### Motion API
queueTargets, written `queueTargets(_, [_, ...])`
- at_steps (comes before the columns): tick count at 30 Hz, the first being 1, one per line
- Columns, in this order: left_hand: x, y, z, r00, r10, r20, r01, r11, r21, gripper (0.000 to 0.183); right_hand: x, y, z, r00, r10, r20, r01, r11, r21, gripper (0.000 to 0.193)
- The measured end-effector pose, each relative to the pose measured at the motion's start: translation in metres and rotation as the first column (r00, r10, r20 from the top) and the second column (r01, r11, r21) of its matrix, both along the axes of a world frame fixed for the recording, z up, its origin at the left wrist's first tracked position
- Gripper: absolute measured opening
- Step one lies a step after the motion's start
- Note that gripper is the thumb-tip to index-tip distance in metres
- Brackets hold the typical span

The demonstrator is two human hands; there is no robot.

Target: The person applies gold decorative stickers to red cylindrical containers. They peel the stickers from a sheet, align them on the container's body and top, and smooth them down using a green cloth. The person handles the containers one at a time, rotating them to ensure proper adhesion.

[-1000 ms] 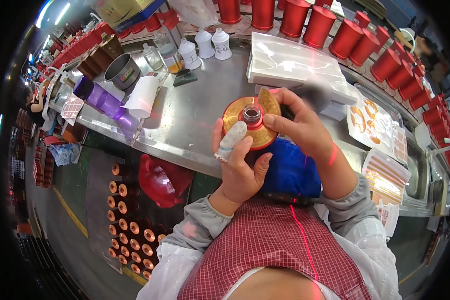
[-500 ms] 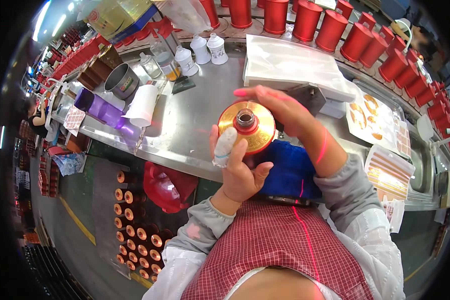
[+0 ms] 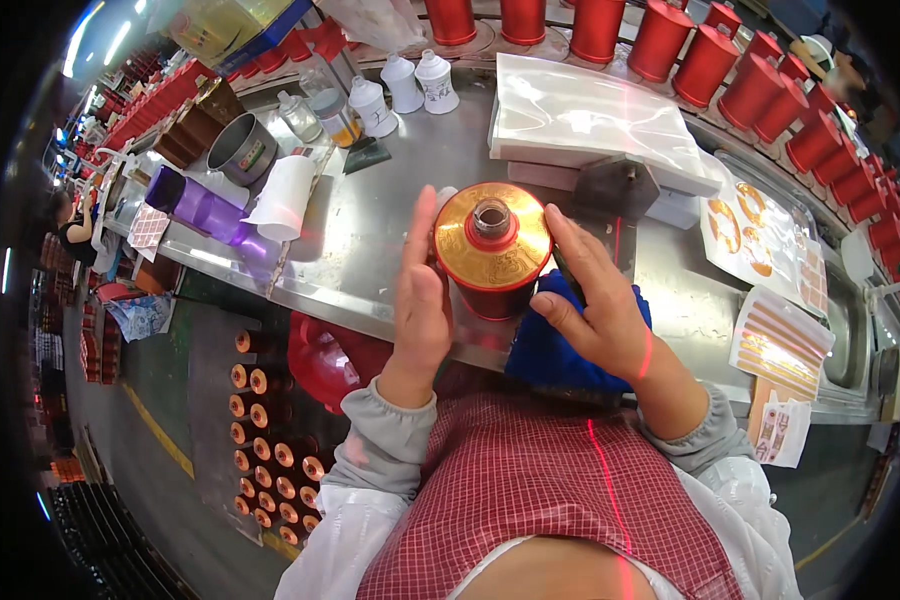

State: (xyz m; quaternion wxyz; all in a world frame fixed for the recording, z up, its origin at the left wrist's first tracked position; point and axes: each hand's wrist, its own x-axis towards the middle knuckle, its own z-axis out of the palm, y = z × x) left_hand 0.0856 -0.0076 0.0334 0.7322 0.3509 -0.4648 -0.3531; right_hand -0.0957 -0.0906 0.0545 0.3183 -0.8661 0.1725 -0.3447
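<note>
A red bottle (image 3: 498, 300) with a gold patterned top and an uncapped glass neck stands upright before me, between my two hands. My left hand (image 3: 420, 305) is upright along its left side, fingers stretched out, one fingertip in a white covering partly hidden behind the bottle. My right hand (image 3: 598, 305) is on the other side, thumb and fingers spread, fingertips close against the gold rim. Whether either palm presses on the bottle I cannot tell. Under my right hand lies a blue cloth (image 3: 570, 355), and a dark angular block (image 3: 618, 190) stands just beyond.
A white box (image 3: 590, 105) lies behind the bottle. Gold sticker sheets (image 3: 745, 235) are at right. White small bottles (image 3: 372, 105), a grey pot (image 3: 243, 150) and a purple water bottle (image 3: 200, 212) stand at left. Red bottles (image 3: 705, 65) line the far conveyor.
My right hand has come back from over the bottle's far side to its right. My left fingers have straightened and moved to the left side. The bottle now stands upright, its red body more visible.
</note>
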Motion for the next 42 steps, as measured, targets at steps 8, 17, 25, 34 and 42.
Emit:
queueTargets(8, [-0.019,-0.002,0.014,0.993,0.101,0.059,-0.107,0.988,0.113,0.086,0.005,0.007,-0.004,0.998,-0.057,0.021,0.058,0.997,-0.057,0.077])
queueTargets(17, [0.003,-0.005,0.015,0.980,-0.144,-0.134,0.157,0.984,0.089,0.077,0.000,0.016,0.007,0.997,-0.081,0.000,0.081,0.993,-0.091,0.073])
queueTargets(25, [0.003,-0.004,0.024,0.993,-0.094,-0.065,0.106,0.972,0.209,0.075,0.002,0.015,0.008,0.996,-0.085,0.014,0.086,0.989,-0.120,0.073])
queueTargets(34, [0.004,-0.005,0.024,0.997,-0.081,-0.015,0.083,0.974,0.210,0.067,0.001,0.016,0.010,0.996,-0.085,0.005,0.085,0.989,-0.125,0.074])
queueTargets(42, [0.009,-0.004,0.029,0.980,-0.152,-0.130,0.177,0.961,0.212,0.065,0.002,0.016,0.008,0.997,-0.073,0.017,0.075,0.992,-0.103,0.073])
